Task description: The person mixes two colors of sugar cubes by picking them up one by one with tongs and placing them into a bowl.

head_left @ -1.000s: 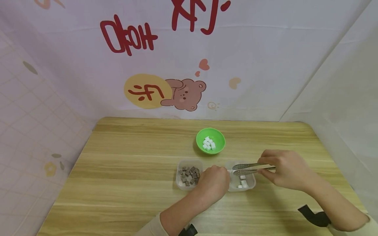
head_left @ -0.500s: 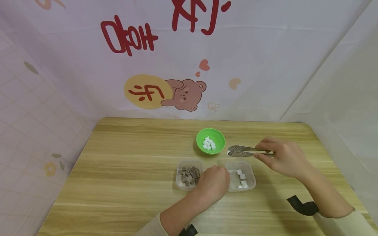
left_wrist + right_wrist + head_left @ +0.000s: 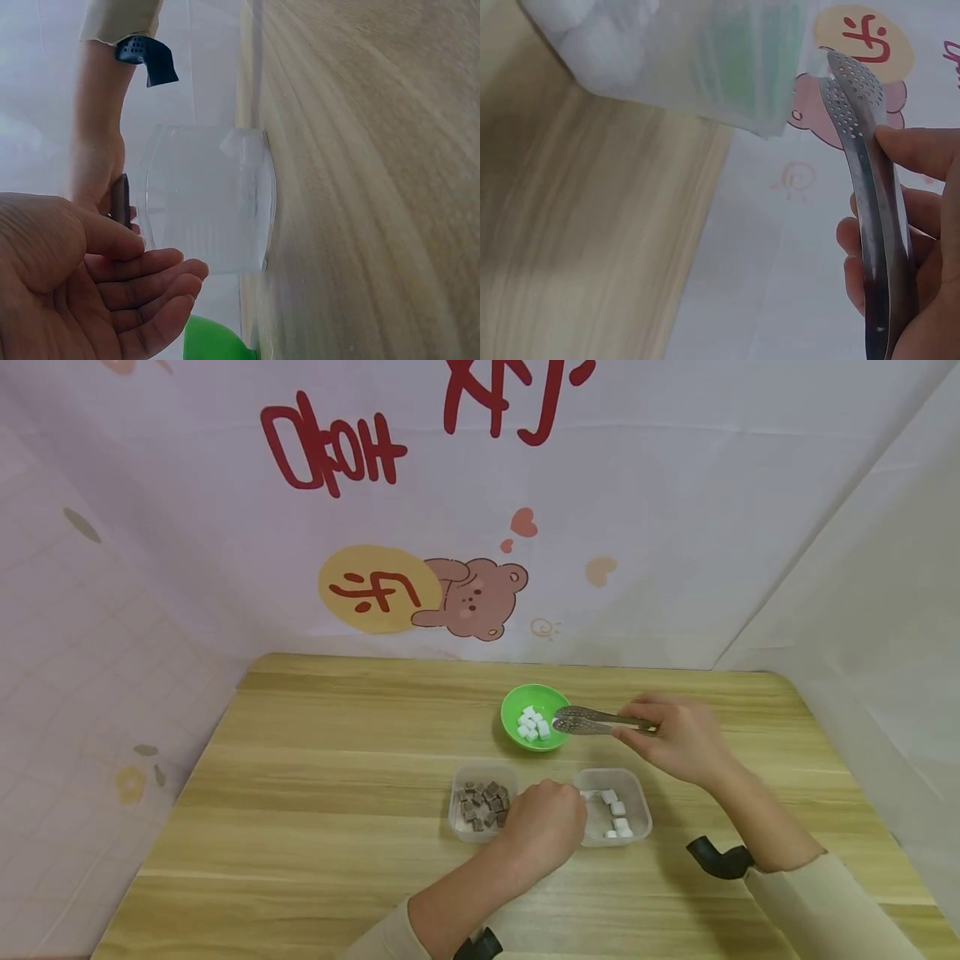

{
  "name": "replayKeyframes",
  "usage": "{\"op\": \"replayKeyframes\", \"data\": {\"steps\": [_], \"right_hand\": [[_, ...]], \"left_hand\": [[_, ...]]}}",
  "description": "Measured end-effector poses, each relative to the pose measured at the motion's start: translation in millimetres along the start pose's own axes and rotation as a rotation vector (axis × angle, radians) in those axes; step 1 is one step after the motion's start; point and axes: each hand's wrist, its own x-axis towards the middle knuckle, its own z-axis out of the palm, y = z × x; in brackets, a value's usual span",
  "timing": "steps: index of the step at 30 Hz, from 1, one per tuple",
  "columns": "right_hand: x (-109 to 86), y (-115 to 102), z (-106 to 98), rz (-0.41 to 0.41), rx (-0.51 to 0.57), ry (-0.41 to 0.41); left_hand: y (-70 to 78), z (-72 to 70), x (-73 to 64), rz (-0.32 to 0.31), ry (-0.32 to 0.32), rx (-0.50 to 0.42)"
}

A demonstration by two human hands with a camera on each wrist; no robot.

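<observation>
My right hand (image 3: 678, 739) grips metal tongs (image 3: 600, 721), whose perforated tips lie over the right rim of a green bowl (image 3: 510, 731). A bit of white, apparently a small cube, shows between those tips in the right wrist view. Several white cubes (image 3: 531, 724) sit in the bowl. My left hand (image 3: 546, 827) is at the left rim of a clear plastic box (image 3: 633, 793); in the left wrist view thumb and fingers pinch its edge. That box holds several white cubes (image 3: 618, 808). The left fingertips are hidden in the head view.
Left of my left hand stands a second clear box (image 3: 455, 827) with several brown cubes (image 3: 480, 806), partly covered by the hand. Both boxes and the bowl stand on a wooden table (image 3: 322, 827). A printed white cloth (image 3: 660, 527) hangs behind.
My right hand has lifted the tongs out of the right box and carried them up and left to the green bowl. The left hand has stayed at the box.
</observation>
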Motion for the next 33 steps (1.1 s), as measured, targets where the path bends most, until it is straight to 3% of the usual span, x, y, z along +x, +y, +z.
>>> {"op": "replayKeyframes", "data": {"steps": [6, 12, 24, 33], "right_hand": [[-1.5, 1, 4, 0.034, 0.017, -0.018], [-6.9, 2, -7, 0.055, 0.033, -0.023], [-20.9, 6, -25, 0.030, -0.024, -0.002], [-26.4, 5, -42, -0.037, -0.065, 0.028]], "left_hand": [[0.2, -1.2, -0.7, -0.016, -0.001, -0.045], [-0.4, -0.4, 0.0, 0.016, 0.002, -0.007], [-1.9, 1.6, -1.1, 0.019, 0.024, -0.035], [-3.7, 3.6, -0.5, 0.040, 0.026, -0.023]]}}
